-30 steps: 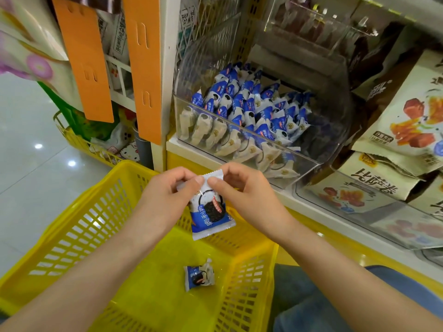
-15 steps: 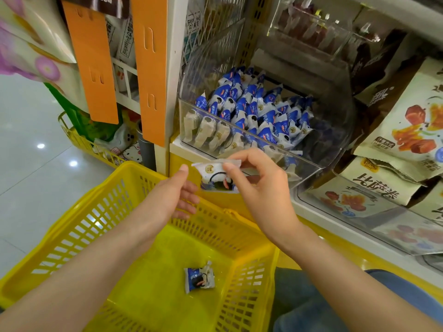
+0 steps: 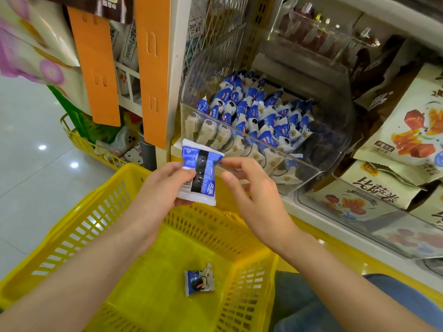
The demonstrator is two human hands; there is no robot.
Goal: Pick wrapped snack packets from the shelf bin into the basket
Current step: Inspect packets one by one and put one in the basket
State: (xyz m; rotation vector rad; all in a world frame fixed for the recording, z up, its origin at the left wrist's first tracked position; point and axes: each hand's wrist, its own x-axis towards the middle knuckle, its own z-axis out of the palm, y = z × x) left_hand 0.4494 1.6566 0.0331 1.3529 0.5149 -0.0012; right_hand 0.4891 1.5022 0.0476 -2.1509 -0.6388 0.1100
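My left hand [image 3: 165, 188] pinches a blue-and-white wrapped snack packet [image 3: 201, 173] by its left side, back face toward me, above the far rim of the yellow basket [image 3: 79, 226]. My right hand [image 3: 254, 197] hovers just right of the packet with fingers spread and relaxed, not holding it. One more packet [image 3: 199, 280] lies on the basket floor. Behind the hands, a clear shelf bin [image 3: 318, 168] holds several of the same blue-and-white packets [image 3: 254, 116].
Clear bins with large beige snack bags [image 3: 402, 130] stand to the right on the shelf. Orange hanging strips [image 3: 153, 68] and a yellow wire rack [image 3: 96, 147] are at the left. Shiny floor lies beyond the basket's left side.
The packet passed from my right hand to my left hand and was turned so its back faces me. My right hand let go and opened beside it.
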